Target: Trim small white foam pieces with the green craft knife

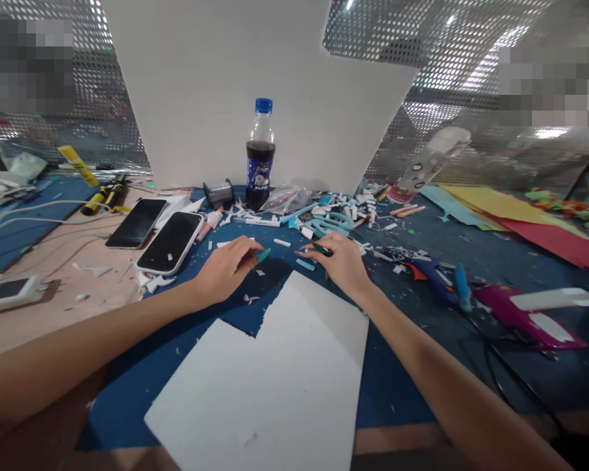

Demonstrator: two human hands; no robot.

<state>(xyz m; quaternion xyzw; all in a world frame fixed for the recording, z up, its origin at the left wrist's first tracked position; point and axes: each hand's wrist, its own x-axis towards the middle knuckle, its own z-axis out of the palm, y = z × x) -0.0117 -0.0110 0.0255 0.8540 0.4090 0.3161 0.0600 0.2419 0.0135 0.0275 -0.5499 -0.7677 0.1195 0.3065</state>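
My left hand (233,267) is closed with a small green cap-like piece (264,255) pinched at its fingertips. To its right, my right hand (341,261) grips a slim dark green tool (322,249) with a thin metallic tip pointing left, which looks like a craft knife. Both hands are over the blue mat, a short gap between them. Below them lies a white foam board (285,386) with a notch cut in its upper left edge. A small light blue strip (305,264) rests just under the right hand's fingers.
Behind the hands stand a Pepsi bottle (260,157) and a wire spool (218,193). Blue-handled scissors (331,224) lie among white scraps. Two phones (171,242) are at left. At right are a glue gun (429,278), a magenta tool (525,314) and coloured sheets (544,235).
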